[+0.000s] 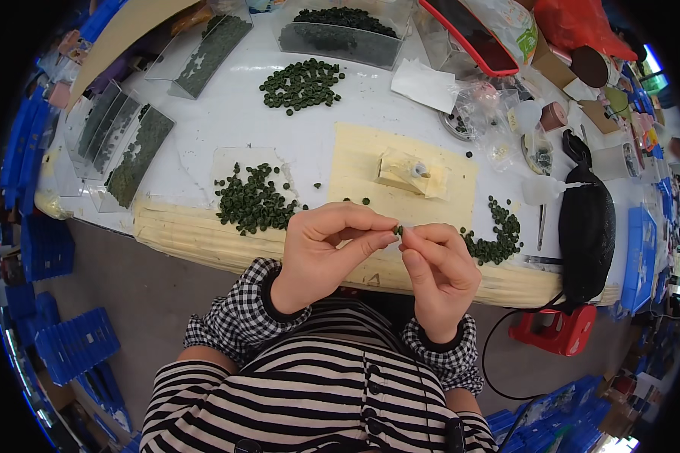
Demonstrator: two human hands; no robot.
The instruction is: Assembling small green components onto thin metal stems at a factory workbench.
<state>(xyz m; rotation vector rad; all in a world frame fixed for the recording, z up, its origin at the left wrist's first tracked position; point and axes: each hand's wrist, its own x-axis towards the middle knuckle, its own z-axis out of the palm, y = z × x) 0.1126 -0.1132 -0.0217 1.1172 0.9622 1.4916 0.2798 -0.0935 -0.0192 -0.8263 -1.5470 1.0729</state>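
Over the table's near edge, my left hand and my right hand meet at the fingertips. Between them is a small dark green round piece, pinched by thumb and fingers from both sides; fingertips partly cover it. To the left of my left hand lies a heap of similar dark green pieces. A smaller group of pieces is spread to the right of my right hand. Just beyond my hands, a cream block with a pale round peg sits on a yellow sheet.
Farther back are another pile of green pieces and clear bins filled with them. More bins stand at left. A white tissue, a red-cased phone, a squeeze bottle and a black pouch are at right.
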